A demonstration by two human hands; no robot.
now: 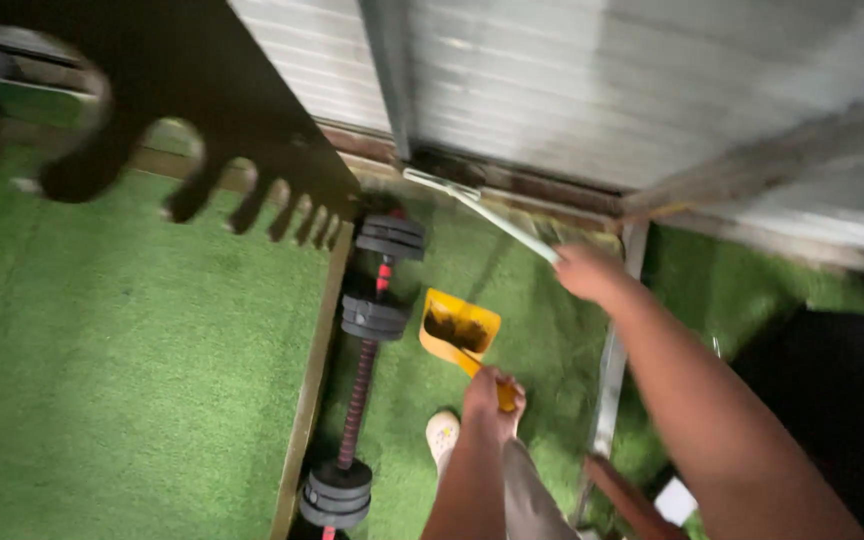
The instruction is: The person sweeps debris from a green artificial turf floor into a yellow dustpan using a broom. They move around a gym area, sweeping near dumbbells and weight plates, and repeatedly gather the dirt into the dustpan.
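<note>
My left hand [492, 398] grips the handle of a yellow dustpan [460, 330] that rests on the green artificial turf and holds a pile of dark dirt. My right hand [587, 270] is closed around a long pale broom handle [492, 215]. The handle slants up and left to the base of the grey wall, where its head meets the floor edge. A white shoe [442, 436] on my foot shows just below the dustpan.
A barbell [364, 350] with black plates lies on the turf left of the dustpan, beside a wooden board edge [310, 390]. A dark notched rack [202, 120] overhangs at upper left. A metal post [614, 350] stands right of the dustpan, with a black mat [832, 400] beyond.
</note>
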